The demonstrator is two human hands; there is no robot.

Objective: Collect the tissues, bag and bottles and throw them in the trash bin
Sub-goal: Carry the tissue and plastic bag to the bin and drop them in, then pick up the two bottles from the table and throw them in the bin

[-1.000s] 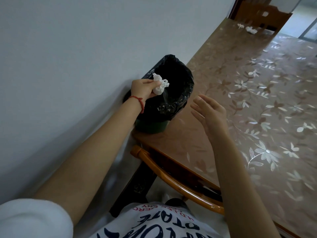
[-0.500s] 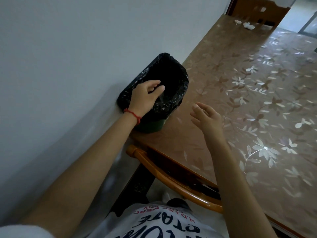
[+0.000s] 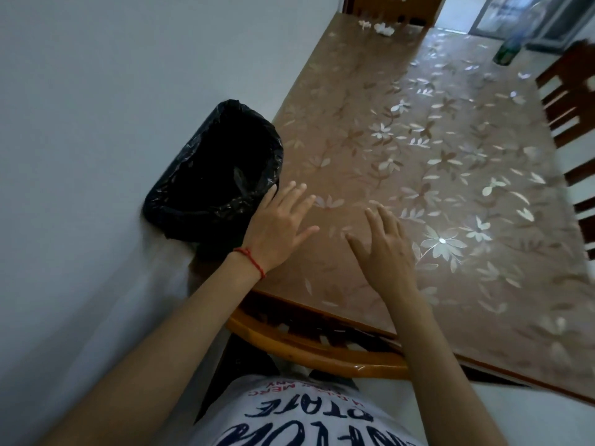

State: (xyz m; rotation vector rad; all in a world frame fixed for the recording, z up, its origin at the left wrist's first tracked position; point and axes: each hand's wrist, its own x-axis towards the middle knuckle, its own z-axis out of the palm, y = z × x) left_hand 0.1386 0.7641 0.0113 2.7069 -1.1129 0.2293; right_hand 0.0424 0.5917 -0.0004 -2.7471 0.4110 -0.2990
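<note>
A glossy, crinkled black plastic liner (image 3: 222,165) fills the bin. The worktop (image 3: 418,175) wears a shiny, smooth flowered cover. At six o'clock, a chair (image 3: 309,349) of varnished wood gleams.

Trash bin (image 3: 215,169) on table's (image 3: 450,194) left edge — tissues (image 3: 383,28) far behind.

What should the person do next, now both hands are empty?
Probably reach toward the far end of the table: both the left hand and right hand are open and empty beside the trash bin, while crumpled tissues lie there.
</note>
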